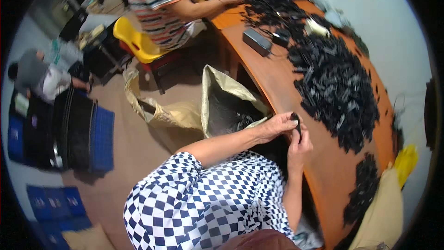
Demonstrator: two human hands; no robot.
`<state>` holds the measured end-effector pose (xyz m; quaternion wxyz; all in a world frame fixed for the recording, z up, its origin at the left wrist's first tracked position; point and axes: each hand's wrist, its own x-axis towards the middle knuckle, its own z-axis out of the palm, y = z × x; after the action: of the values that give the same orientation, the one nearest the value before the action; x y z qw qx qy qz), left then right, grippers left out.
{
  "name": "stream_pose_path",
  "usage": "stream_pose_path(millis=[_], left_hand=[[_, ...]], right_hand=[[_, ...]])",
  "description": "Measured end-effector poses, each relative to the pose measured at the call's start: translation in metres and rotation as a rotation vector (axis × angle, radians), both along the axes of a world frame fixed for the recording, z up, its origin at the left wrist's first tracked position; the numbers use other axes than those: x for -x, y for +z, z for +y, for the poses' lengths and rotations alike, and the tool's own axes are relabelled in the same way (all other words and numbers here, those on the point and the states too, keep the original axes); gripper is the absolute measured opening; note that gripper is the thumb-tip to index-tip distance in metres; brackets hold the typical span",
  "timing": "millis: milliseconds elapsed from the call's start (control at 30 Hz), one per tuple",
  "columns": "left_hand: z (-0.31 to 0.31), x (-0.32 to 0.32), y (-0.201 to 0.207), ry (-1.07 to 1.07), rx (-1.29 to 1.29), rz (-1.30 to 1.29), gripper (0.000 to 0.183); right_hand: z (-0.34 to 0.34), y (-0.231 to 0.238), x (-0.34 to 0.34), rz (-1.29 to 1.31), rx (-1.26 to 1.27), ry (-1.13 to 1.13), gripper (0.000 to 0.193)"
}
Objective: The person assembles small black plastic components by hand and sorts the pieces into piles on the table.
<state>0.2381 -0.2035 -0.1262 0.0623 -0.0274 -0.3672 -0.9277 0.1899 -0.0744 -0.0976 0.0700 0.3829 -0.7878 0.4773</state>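
Between my two hands, over the near edge of the orange-brown table (263, 71), is a small, dark, elongated piece (296, 119). My left hand (276, 127) pinches its upper end with thumb and fingers. My right hand (300, 147) is closed on its lower end, close below the left. What kind of part it is cannot be made out. On the table to the right of my hands lies a large heap of black pieces (337, 90), with a smaller black pile (363, 187) nearer to me.
An open woven sack (226, 81) with dark contents stands left of my hands, beside another pale sack (178, 113). A black box-shaped device (257, 42) sits on the table. A person in stripes (157, 7) works farther along, by a yellow chair (134, 41). Blue crates (102, 132) stand left.
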Motion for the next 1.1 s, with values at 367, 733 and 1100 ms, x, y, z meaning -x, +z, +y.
stream_pose_path(millis=[367, 733, 1100], left_hand=[[-0.143, -0.086, 0.101, 1.053, 0.235, 0.285, 0.013], [-0.250, -0.187, 0.174, 1.406, 0.315, 0.586, 0.022], [-0.243, -0.174, 0.190, 1.734, 0.585, 0.568, 0.027]], right_hand=[[-0.002, -0.003, 0.018, -0.229, -0.046, 0.323, 0.046], [0.025, -0.055, 0.068, -0.622, 0.203, 0.085, 0.019], [0.025, -0.056, 0.061, -0.516, 0.124, 0.111, 0.013]])
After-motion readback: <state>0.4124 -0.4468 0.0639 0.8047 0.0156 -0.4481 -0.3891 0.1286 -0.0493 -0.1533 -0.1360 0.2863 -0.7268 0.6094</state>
